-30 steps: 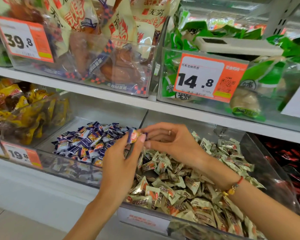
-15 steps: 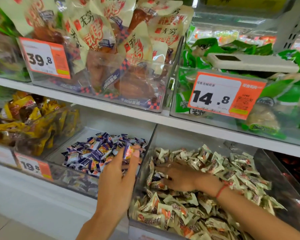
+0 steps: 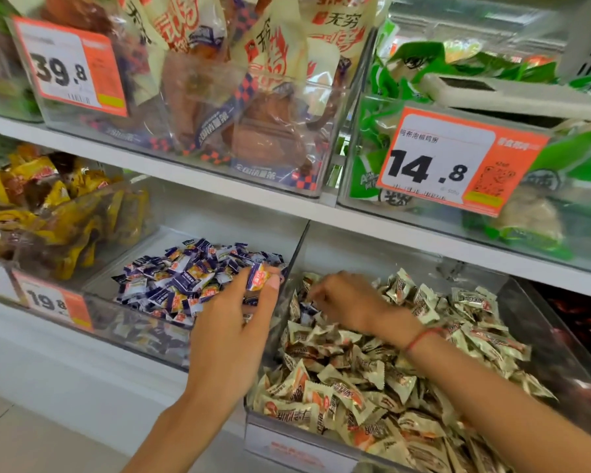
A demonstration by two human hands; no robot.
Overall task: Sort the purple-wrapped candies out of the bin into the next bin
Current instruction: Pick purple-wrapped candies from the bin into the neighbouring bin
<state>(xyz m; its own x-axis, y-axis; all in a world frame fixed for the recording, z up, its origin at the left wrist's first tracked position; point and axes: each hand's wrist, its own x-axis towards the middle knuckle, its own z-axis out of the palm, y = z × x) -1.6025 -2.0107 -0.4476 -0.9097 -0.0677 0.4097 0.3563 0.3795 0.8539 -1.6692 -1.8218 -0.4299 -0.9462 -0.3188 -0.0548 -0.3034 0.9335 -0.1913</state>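
Note:
The right clear bin (image 3: pixel 297 450) is full of beige-wrapped candies (image 3: pixel 348 387). To its left, the neighbouring bin (image 3: pixel 130 322) holds a heap of purple-wrapped candies (image 3: pixel 185 278). My left hand (image 3: pixel 232 329) hovers over the divider between them. It pinches one purple-wrapped candy (image 3: pixel 258 276) between thumb and fingers, above the purple heap. My right hand (image 3: pixel 350 300) is down in the beige bin with its fingers curled into the pile by the divider. Its tips are at a stray purple-wrapped candy (image 3: pixel 305 307); whether they grip it is hidden.
A yellow-wrapped snack bin (image 3: pixel 48 227) stands at the far left. The white shelf edge (image 3: pixel 321 213) overhangs both bins, with bagged-food bins and price tags (image 3: pixel 458 162) above it. A dark red-wrapped bin (image 3: pixel 587 322) lies to the right.
My right hand left my left hand and dropped into the beige bin, then reached toward the divider. My left hand stayed up, still holding its purple candy. The camera moved closer.

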